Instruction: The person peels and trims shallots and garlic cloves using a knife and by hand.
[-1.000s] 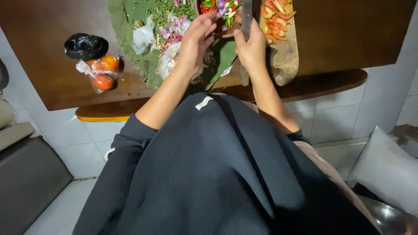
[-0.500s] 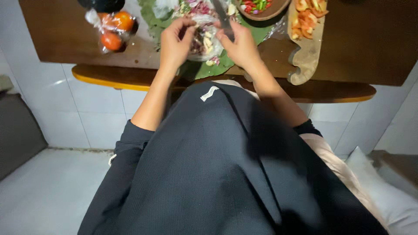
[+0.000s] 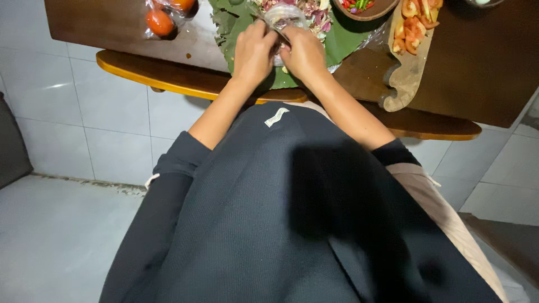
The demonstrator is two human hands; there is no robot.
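My left hand (image 3: 254,49) and right hand (image 3: 303,53) are side by side, fingers curled closed together on a clear plastic bag (image 3: 283,17) of purple and pale peelings, which lies on the green leaf (image 3: 342,45) just beyond my knuckles. Right of my right hand, a wooden board (image 3: 410,73) carries tomato slices (image 3: 414,25); bagged tomatoes (image 3: 163,19) sit on the worktop (image 3: 101,22) well left.

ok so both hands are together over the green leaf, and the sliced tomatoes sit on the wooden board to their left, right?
Not left. In the head view the wooden board with sliced tomatoes lies right of the left hand and right hand. Both hands are together over the green leaf.
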